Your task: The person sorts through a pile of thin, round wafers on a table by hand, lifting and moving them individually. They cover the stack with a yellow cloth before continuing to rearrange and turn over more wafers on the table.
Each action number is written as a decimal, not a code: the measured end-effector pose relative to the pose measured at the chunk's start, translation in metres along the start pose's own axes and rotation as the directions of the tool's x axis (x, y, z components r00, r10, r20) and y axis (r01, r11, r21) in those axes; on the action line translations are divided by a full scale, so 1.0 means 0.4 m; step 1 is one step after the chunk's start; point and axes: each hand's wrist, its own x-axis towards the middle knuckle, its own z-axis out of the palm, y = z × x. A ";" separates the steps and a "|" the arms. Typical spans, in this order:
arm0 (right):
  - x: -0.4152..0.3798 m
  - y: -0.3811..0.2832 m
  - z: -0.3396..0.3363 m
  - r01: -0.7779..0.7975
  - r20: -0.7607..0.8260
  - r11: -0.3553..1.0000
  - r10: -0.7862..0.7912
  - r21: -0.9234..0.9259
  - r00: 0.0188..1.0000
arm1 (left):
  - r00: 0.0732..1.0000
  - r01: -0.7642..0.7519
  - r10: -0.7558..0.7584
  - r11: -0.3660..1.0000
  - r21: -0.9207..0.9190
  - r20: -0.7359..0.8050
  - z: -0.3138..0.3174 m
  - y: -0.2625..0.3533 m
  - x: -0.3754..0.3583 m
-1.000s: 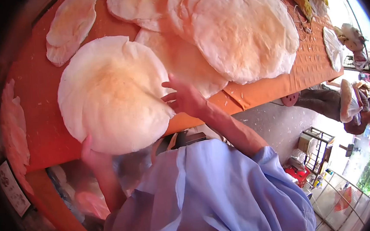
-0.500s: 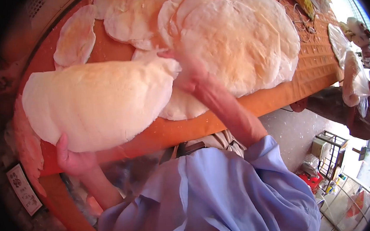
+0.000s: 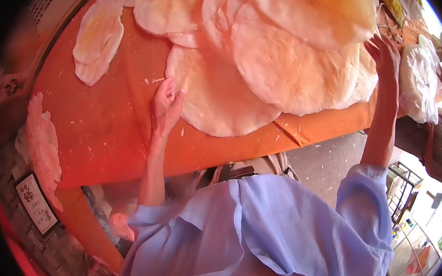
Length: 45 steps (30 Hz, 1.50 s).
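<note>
Orange-clothed table (image 3: pixel 101 132) carries overlapping puffed rice crackers. Right hand (image 3: pixel 387 55) grips the raised cracker (image 3: pixel 319 5) by its edge above the stack (image 3: pixel 288 70); not yet laid down. Left hand (image 3: pixel 165 105), fingers loosely spread, rests at the near cracker (image 3: pixel 218 96), apparently next to handle.

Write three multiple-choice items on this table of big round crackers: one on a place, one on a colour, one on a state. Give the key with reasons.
1. Where is the left hand?
A. at the edge of a flat cracker lying on the table
B. inside a bag
C. on the floor

2. What colour is the table cover?
A. blue
B. orange
C. green

3. How is the cracker at the right hand placed?
A. raised over the pile
B. snapped into small bits
C. rolled into a tube

Key: 1 A, its fingers meet that cracker's rim on the cloth. 2 B, the bare cloth reads orange. 3 A, the whole disc overlaps the crackers beneath, the hand at its edge.
</note>
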 end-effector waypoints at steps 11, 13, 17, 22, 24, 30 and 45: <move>-0.745 0.130 0.242 -0.379 0.444 0.876 0.480 -0.300 0.757 | 0.922 0.387 -0.368 0.858 -0.337 0.121 -0.018 -0.107 0.063; -0.835 0.228 0.260 -0.489 0.333 0.849 0.529 -0.203 0.781 | 0.874 0.476 -0.393 0.811 -0.341 0.285 -0.034 -0.108 0.082; -0.925 0.291 0.291 -0.518 0.120 0.854 0.510 0.045 0.852 | 0.914 0.345 -0.257 0.900 -0.267 0.314 -0.025 -0.095 0.088; -0.964 0.296 0.332 -0.659 0.164 0.694 0.642 0.290 0.749 | 0.958 0.162 0.014 0.795 -0.585 0.285 -0.056 -0.051 0.046; -1.008 0.290 0.346 -0.686 0.184 0.653 0.668 0.320 0.721 | 0.945 0.275 -0.065 0.687 -0.673 0.320 -0.102 -0.029 -0.022; -1.138 0.308 0.395 -0.636 0.119 0.772 0.630 0.019 0.768 | 0.792 0.606 -0.287 0.265 -0.750 0.539 -0.275 -0.140 -0.209; -0.968 0.295 0.521 -0.254 0.209 0.916 0.326 -0.310 0.922 | 0.847 0.528 -0.410 0.570 -0.630 0.338 -0.274 -0.361 -0.252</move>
